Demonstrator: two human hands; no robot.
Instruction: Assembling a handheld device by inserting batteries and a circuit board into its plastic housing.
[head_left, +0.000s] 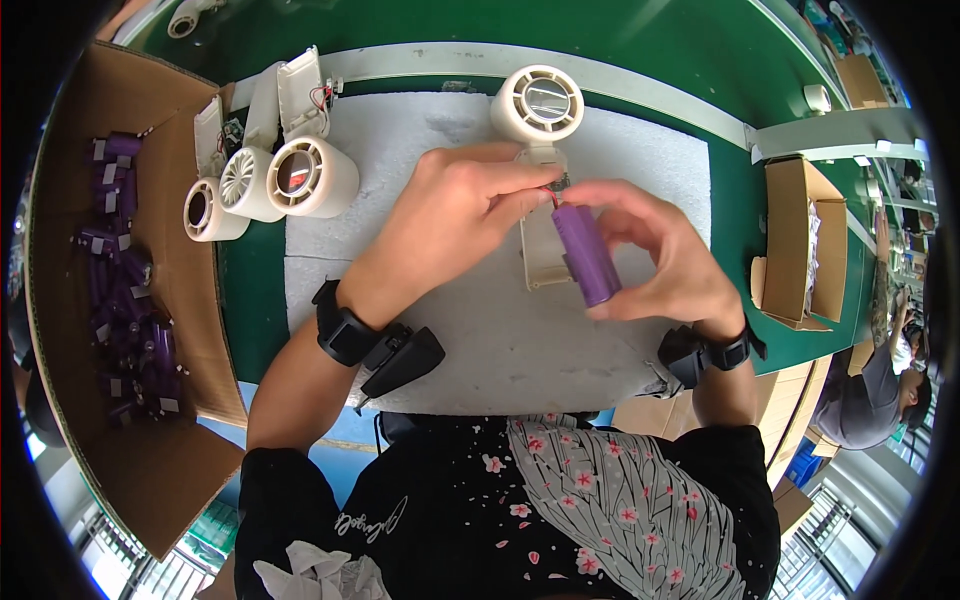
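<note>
A purple cylindrical battery is gripped between the thumb and fingers of my right hand, tilted over an opened cream handheld fan. The fan's round head points away from me, and its hollow handle lies toward me. My left hand is closed in a pinch on the thin red wire at the battery's far end, beside a small circuit board in the handle. The fingertips partly cover the wire ends and the board.
Several cream fans with opened handles stand at the left of the grey foam mat. A cardboard box holding many purple batteries is at far left. A smaller cardboard box sits at right on the green table. Another person is at far right.
</note>
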